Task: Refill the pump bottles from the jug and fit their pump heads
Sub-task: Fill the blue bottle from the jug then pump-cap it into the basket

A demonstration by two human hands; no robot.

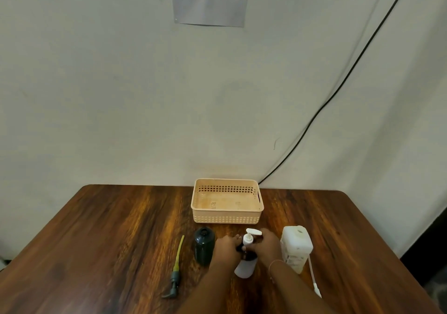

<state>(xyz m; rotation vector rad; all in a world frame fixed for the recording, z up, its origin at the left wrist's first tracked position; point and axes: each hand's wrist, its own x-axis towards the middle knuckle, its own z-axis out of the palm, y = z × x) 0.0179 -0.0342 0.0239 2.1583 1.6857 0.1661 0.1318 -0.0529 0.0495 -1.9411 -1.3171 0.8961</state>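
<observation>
A white pump bottle stands near the table's front with a white pump head in its neck. My left hand grips the bottle's shoulder from the left. My right hand is closed around the pump head's collar from the right. A dark green bottle stands open just left of my left hand. Its dark pump head with a yellow-green tube lies flat further left. The white jug stands to the right, touching nothing.
A peach plastic basket sits empty behind the bottles by the wall. Another white pump head with tube lies on the wooden table in front of the jug. A black cable runs down the wall.
</observation>
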